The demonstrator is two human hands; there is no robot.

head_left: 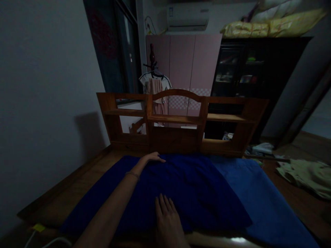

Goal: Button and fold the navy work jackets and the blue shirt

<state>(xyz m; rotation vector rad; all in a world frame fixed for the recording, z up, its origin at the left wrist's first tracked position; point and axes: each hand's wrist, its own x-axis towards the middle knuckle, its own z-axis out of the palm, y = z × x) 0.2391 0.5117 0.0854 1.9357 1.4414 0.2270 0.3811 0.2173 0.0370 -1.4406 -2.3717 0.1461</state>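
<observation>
Where dark-blue cloth (190, 186) ends near headboard (176, 139), left hand (153, 157) at edge, grip unclear; right hand (167, 215) flat, room between.

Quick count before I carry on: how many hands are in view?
2: the left hand is at the far edge of the dark blue cloth; the right hand is palm-down on it, closer to the camera.

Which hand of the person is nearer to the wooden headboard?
Left. The left hand is at the far edge of the dark blue cloth, just before the headboard; the right hand lies toward the near edge, farther away.
</observation>
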